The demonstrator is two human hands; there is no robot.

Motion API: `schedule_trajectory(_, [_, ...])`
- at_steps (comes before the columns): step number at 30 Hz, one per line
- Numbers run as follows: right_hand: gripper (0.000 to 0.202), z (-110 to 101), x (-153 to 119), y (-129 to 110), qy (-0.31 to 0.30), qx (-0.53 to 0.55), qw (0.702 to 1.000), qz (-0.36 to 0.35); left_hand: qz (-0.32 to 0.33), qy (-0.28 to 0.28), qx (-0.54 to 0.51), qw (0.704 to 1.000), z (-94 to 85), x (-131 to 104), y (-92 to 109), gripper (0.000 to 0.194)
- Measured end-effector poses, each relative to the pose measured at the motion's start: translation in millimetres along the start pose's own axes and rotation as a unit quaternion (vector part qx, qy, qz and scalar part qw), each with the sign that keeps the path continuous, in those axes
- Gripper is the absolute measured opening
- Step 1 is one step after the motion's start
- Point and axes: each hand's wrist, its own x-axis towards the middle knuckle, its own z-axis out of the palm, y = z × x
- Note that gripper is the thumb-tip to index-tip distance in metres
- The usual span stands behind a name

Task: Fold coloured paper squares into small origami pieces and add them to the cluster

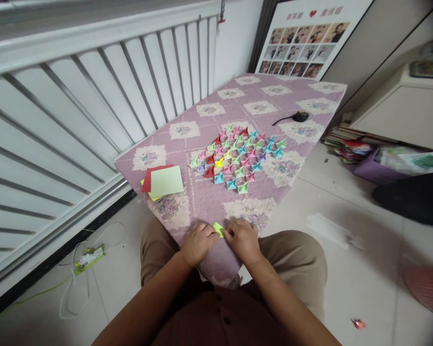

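Note:
A small folded piece of yellow-green origami paper (pixel 218 228) lies on the near end of the cloth-covered table. My left hand (pixel 199 241) is closed with its fingertips on the paper's left side. From the right, my right hand (pixel 243 239) presses thumb and fingers onto the other edge, hiding part of it. Beyond my hands, rows of small folded paper pieces (pixel 239 171) in green, pink, blue, red, yellow and purple stand close together. A stack of square paper sheets (pixel 167 181) sits to the left, pale green on top with red and yellow beneath.
The table (pixel 205 206) wears a purple floral cloth. A black round object with a short cable (pixel 300 116) rests toward its far right. A white radiator (pixel 94 96) runs along the left side. On the floor are a power strip (pixel 90 258) and a purple bin (pixel 377 166).

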Motion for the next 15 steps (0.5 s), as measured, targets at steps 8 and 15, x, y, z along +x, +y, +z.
schedule_trajectory(8, [0.023, 1, -2, 1, 0.014, 0.004, 1.000, -0.003, -0.013, 0.017, 0.029, 0.999, 7.8, -3, 4, 0.026])
schedule_trajectory(15, [0.025, 6, -7, 2, 0.038, -0.009, 0.999, -0.002, -0.029, 0.027, 0.044, 0.998, 11.5, -4, 7, 0.025])
